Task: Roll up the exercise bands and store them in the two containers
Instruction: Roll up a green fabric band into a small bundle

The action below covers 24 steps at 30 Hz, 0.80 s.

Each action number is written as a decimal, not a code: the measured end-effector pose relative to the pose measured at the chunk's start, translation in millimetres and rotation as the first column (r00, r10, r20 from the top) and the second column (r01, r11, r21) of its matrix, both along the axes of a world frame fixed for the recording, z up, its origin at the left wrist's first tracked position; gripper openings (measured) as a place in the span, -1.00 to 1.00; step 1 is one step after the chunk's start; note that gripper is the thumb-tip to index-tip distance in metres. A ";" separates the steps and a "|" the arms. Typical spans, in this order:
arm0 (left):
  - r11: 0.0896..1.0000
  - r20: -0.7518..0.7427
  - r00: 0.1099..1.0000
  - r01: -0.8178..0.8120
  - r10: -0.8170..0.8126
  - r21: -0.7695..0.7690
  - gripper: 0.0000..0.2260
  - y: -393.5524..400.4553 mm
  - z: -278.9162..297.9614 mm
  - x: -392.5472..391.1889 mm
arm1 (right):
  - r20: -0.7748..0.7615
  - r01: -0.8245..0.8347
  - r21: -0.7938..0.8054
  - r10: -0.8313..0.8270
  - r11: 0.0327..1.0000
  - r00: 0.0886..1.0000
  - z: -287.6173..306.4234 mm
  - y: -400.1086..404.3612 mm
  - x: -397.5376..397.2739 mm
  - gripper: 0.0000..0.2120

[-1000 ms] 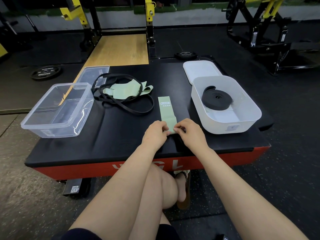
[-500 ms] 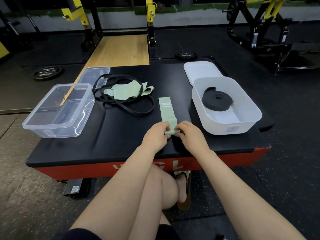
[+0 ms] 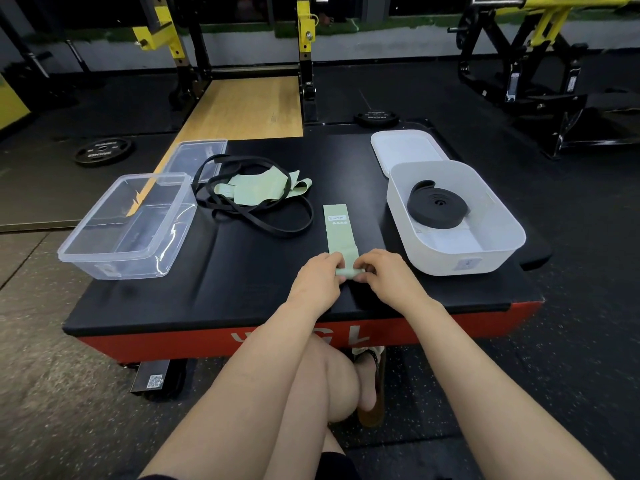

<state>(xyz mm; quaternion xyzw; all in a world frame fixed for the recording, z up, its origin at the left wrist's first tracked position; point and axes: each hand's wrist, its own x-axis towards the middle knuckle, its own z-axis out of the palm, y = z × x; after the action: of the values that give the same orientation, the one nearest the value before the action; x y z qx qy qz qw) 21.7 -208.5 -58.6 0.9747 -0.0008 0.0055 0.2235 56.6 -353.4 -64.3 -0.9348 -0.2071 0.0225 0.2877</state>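
Black padded gym bench top [image 3: 242, 292] underneath. Left hand [image 3: 317, 284] and right hand [image 3: 389, 280] pinching the rolled near end of a light green mini band [image 3: 341, 233]. Beyond, flat unrolled length. Right: white container [image 3: 498, 251]; left: clear container [image 3: 114, 258]. Best kept tight, edges aligned.

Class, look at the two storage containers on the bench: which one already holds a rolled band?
The white container on the right: a coiled black band lies inside it. The clear container on the left holds no band.
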 end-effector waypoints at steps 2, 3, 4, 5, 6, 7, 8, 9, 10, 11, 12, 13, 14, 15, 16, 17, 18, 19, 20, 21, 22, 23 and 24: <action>1.000 -0.011 1.000 -0.008 0.007 -0.009 -0.84 -0.7 -0.2 -1.9 | -0.015 -0.008 0.000 0.008 1.000 1.000 1.5 -1.8 -0.9 -0.83; 1.000 -0.016 1.000 -0.011 0.011 -0.013 -0.85 -1.0 -0.2 -3.1 | -0.028 -0.007 0.002 0.007 1.000 1.000 1.9 -2.9 -1.3 -0.84; 1.000 -0.023 1.000 -0.013 0.012 -0.017 -0.85 -1.1 0.1 -4.3 | -0.044 -0.005 0.005 0.005 1.000 0.999 2.3 -4.3 -1.6 -0.84; 1.000 -0.033 0.999 -0.012 0.011 -0.021 -0.85 -1.1 0.1 -5.2 | -0.064 -0.004 0.006 0.004 1.000 0.998 2.8 -5.6 -1.6 -0.83; 1.000 -0.044 0.999 -0.010 0.009 -0.027 -0.84 -1.2 -0.4 -5.8 | -0.083 -0.005 0.006 0.006 1.000 0.997 3.3 -6.8 -1.7 -0.83; 0.999 -0.052 0.999 -0.010 0.008 -0.035 -0.83 -1.1 -1.1 -6.3 | -0.099 -0.009 0.005 0.009 1.000 0.995 3.9 -7.6 -1.6 -0.82; 0.999 -0.057 0.998 -0.009 0.007 -0.038 -0.83 -1.1 -1.6 -7.1 | -0.108 -0.014 0.001 0.014 1.000 0.994 4.5 -8.0 -1.4 -0.82; 0.999 -0.053 0.999 -0.009 0.008 -0.033 -0.83 -1.2 -2.2 -7.5 | -0.114 -0.018 -0.004 0.017 1.000 0.993 4.9 -7.8 -1.0 -0.82; 1.000 -0.039 0.999 -0.011 0.011 -0.020 -0.83 -0.8 -3.2 -7.7 | -0.117 -0.020 -0.010 0.018 1.000 0.993 5.4 -7.4 -0.9 -0.82; 1.000 -0.020 1.000 -0.017 0.017 -0.013 -0.83 -0.1 -4.3 -7.4 | -0.120 -0.018 -0.013 0.017 1.000 0.993 5.8 -6.6 -0.7 -0.82; 0.999 -0.008 1.000 -0.025 0.025 -0.020 -0.82 0.7 -5.1 -6.9 | -0.122 -0.015 -0.013 0.013 1.000 0.992 6.0 -5.9 -0.5 -0.82; 0.999 -0.009 1.000 -0.030 0.030 -0.034 -0.82 1.2 -5.3 -6.3 | -0.125 -0.008 -0.009 0.007 1.000 0.992 6.0 -5.4 0.0 -0.82; 0.999 -0.021 0.999 -0.028 0.027 -0.045 -0.82 1.4 -5.1 -5.9 | -0.129 0.002 -0.005 -0.002 1.000 0.992 5.7 -5.2 0.5 -0.82; 0.999 -0.037 0.999 -0.021 0.019 -0.044 -0.83 1.5 -5.1 -5.2 | -0.133 0.012 -0.003 -0.012 1.000 0.991 5.4 -5.2 0.9 -0.82; 0.999 -0.045 0.999 -0.010 0.009 -0.036 -0.83 1.5 -4.9 -4.6 | -0.136 0.019 -0.003 -0.020 1.000 0.990 5.1 -5.2 1.0 -0.82; 1.000 -0.037 0.999 0.003 -0.004 -0.028 -0.82 1.3 -4.6 -4.1 | -0.138 0.025 -0.001 -0.025 1.000 0.990 4.6 -5.0 1.4 -0.81; 1.000 -0.015 1.000 0.019 -0.019 -0.022 -0.79 1.0 -3.6 -4.1 | -0.135 0.028 0.002 -0.028 1.000 0.990 4.1 -4.5 1.5 -0.81; 0.999 0.014 0.999 0.038 -0.038 -0.015 -0.76 0.9 -2.7 -4.1 | -0.129 0.029 0.008 -0.028 1.000 0.991 3.6 -3.8 1.8 -0.80; 0.998 0.038 0.997 0.062 -0.062 0.003 -0.72 0.8 -2.3 -3.7 | -0.122 0.030 0.013 -0.028 0.999 0.992 3.2 -3.2 1.8 -0.80; 0.996 0.045 0.995 0.084 -0.085 0.032 -0.70 0.7 -2.3 -3.0 | -0.120 0.032 0.015 -0.030 0.999 0.992 2.8 -2.8 1.9 -0.80; 0.993 0.036 0.994 0.100 -0.103 0.065 -0.71 0.5 -2.6 -2.4 | -0.122 0.035 0.014 -0.033 0.999 0.992 2.7 -2.6 2.2 -0.80; 0.991 0.019 0.994 0.104 -0.106 0.084 -0.73 0.2 -3.0 -1.9 | -0.127 0.038 0.010 -0.037 0.999 0.991 2.9 -2.6 2.5 -0.81; 0.992 0.004 0.996 0.093 -0.093 0.082 -0.75 -0.1 -3.9 -1.7 | -0.134 0.040 0.004 -0.040 0.999 0.990 3.4 -2.6 2.9 -0.81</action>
<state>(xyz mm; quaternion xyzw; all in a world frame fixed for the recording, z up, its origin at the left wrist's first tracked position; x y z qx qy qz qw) 20.0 -208.6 -62.4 0.9819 -0.0473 -0.0011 0.1835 59.5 -356.0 -60.9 -0.9342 -0.1687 0.0786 0.3045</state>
